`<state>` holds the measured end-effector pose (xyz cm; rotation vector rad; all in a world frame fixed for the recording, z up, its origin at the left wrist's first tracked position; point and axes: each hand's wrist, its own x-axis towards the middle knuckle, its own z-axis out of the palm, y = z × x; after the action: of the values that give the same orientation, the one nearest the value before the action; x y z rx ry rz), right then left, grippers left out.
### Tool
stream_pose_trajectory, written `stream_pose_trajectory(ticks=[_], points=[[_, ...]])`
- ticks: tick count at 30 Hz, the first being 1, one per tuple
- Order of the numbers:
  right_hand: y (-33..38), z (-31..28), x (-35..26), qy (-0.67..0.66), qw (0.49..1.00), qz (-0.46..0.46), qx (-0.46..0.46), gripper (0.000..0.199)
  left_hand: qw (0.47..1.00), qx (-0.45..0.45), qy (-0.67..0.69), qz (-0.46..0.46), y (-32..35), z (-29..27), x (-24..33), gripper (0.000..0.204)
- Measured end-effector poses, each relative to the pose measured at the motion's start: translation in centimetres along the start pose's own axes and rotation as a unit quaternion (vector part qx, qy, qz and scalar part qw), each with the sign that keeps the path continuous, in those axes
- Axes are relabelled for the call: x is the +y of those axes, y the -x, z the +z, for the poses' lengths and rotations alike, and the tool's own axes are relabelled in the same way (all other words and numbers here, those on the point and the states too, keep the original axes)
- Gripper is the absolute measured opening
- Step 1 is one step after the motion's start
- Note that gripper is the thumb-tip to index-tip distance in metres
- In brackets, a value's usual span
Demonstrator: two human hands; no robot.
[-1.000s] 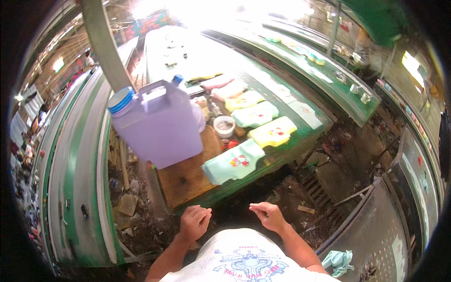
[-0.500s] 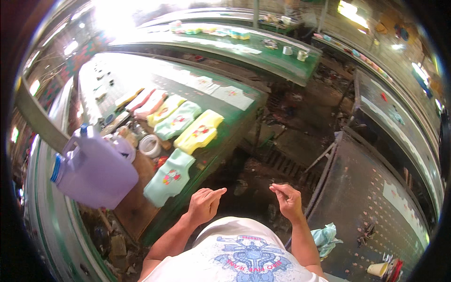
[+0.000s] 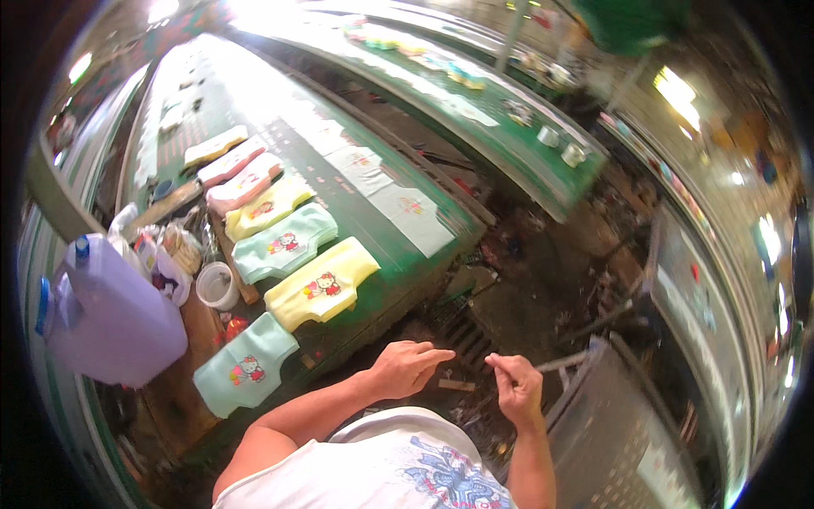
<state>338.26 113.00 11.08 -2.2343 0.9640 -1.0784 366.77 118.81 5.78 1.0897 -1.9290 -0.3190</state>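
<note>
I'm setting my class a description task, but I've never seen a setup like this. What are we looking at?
There is no machine doing the handling here, just a person's bare left hand and right hand. A wide fisheye camera worn on the head looks down, so straight edges curve and the white shirt shows below. On the long green table lies a row of mint, yellow and pink cloth pieces, several with a printed figure. A purple jug and a white tub stand to the left of the row's near part. Both hands are raised beyond the table's near edge, fingers bent, and neither seems to hold anything.
</note>
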Motion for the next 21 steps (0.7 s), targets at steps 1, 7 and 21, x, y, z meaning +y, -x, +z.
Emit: stream_pose_trajectory(ticks=[1, 7, 21], points=[[-1.9, 0.3, 0.7, -0.004, 1.000, 0.004, -0.025, 0.021, 1.000, 0.023, 0.006, -0.016, -1.5, 0.6, -1.2, 0.047], [-8.4, 2.4, 6.0, -0.029, 0.990, -0.004, -0.142, 0.024, 0.994, 0.086, 0.028, -0.062, -8.6, 2.8, -7.8, 0.046], [-24.7, 2.5, 21.9, -0.099, 0.945, -0.097, -0.296, 0.024, 0.964, 0.156, -0.088, -0.197, -17.4, 6.5, -15.5, 0.031]])
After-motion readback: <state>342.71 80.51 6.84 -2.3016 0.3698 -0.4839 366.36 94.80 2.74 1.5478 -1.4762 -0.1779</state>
